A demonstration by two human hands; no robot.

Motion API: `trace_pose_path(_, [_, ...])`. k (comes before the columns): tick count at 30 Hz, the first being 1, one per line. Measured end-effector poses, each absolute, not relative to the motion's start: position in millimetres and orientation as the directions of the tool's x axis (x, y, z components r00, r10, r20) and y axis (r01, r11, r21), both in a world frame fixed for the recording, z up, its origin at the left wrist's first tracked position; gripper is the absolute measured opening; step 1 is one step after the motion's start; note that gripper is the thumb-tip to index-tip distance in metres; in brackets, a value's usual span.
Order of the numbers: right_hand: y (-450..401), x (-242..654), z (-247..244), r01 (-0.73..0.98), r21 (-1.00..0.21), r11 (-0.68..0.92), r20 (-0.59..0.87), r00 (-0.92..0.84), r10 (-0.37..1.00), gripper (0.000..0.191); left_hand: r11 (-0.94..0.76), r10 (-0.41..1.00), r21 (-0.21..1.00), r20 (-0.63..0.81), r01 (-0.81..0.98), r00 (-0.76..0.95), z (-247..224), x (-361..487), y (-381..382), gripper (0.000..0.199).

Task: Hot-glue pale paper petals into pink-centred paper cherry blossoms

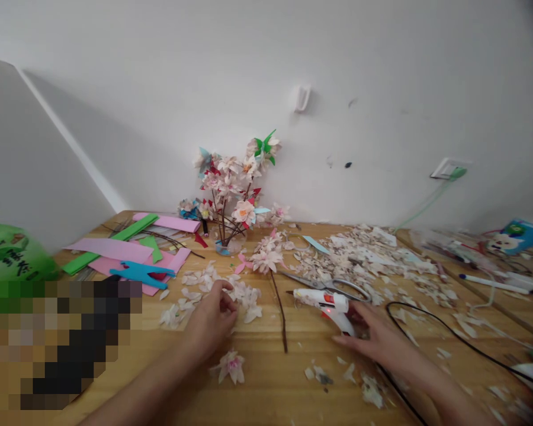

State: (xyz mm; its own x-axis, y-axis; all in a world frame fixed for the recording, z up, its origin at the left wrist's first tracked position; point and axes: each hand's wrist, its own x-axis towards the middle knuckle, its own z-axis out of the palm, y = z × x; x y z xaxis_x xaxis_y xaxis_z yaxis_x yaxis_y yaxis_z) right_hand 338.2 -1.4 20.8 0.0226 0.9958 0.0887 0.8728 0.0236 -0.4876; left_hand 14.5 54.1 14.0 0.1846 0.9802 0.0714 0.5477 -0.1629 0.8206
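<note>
Left hand [209,325] curled over pale craft petals [204,290], fingertips together; cannot tell if pinching anything. Right hand [373,340] open, right by lit glue gun [322,305] on worktop [266,384], nozzle toward twig stem [281,313]. Black cord [444,328] passes under right forearm: snag could drag gun, tip it onto petals; hot nozzle could burn fingers

**Worn on my head, looking down over the table**

The camera sits on my head, facing forward and tilted down over the wooden table [266,384], close above my left hand [211,322] and right hand [373,340] at the near side. The upper frame reaches past the far edge to the white wall [266,71].
</note>
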Motion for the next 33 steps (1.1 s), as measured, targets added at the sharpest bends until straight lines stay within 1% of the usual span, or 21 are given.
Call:
trace_pose_path(2, [6.4,327.0,13.0,0.847,-0.53,0.048,0.137,0.03,0.99,0.049,-0.179,0.971,0.902,0.098,0.393,0.218,13.8,9.7,53.2,0.029])
trace_pose_path(5, [13.9,313.1,3.0,0.785,-0.619,0.031,0.17,0.094,0.981,0.035,-0.164,0.968,0.959,0.111,0.23,0.226,15.7,3.5,50.4,0.029])
trace_pose_path(8, [17.7,307.3,-3.3,0.741,-0.671,0.016,0.155,0.12,0.981,0.029,-0.126,0.974,0.983,0.097,0.135,0.202,19.4,-0.2,47.1,0.03])
trace_pose_path(10, [19.3,305.8,-2.5,0.713,-0.701,0.022,0.16,0.127,0.979,0.03,-0.075,0.979,0.994,0.06,0.073,0.193,21.1,-1.8,45.4,0.033])
trace_pose_path(12, [20.1,302.5,4.2,0.672,-0.739,0.037,0.178,0.142,0.974,0.035,-0.017,0.98,1.0,0.016,0.004,0.198,21.0,-3.1,44.2,0.038])
trace_pose_path(14, [19.3,294.6,16.2,0.64,-0.765,0.07,0.211,0.146,0.967,0.036,0.03,0.978,0.998,-0.017,-0.059,0.208,19.4,-4.3,43.2,0.041])
trace_pose_path(16, [16.2,281.8,30.2,0.636,-0.758,0.142,0.258,0.093,0.962,0.028,0.066,0.976,0.992,-0.042,-0.105,0.215,17.6,-5.5,42.1,0.043])
trace_pose_path(18, [11.1,265.9,42.3,0.644,-0.722,0.251,0.278,-0.062,0.959,0.018,0.094,0.974,0.987,-0.065,-0.129,0.218,17.2,-6.5,40.6,0.046])
trace_pose_path(20, [5.4,250.6,49.5,0.622,-0.714,0.32,0.277,-0.168,0.946,0.014,0.112,0.972,0.984,-0.078,-0.142,0.222,19.1,-7.0,38.9,0.05])
trace_pose_path(23, [-1.9,235.1,51.5,0.622,-0.707,0.337,0.215,-0.264,0.94,0.015,0.128,0.969,0.983,-0.095,-0.131,0.227,24.0,-6.5,36.6,0.057])
trace_pose_path(27, [-7.1,230.1,48.3,0.646,-0.695,0.316,0.139,-0.31,0.941,0.018,0.159,0.964,0.984,-0.136,-0.081,0.23,23.2,-4.0,34.5,0.065])
trace_pose_path(33, [-9.4,232.7,45.5,0.67,-0.695,0.26,0.099,-0.269,0.958,0.021,0.145,0.969,0.986,-0.124,-0.087,0.213,11.6,-1.2,32.0,0.067])
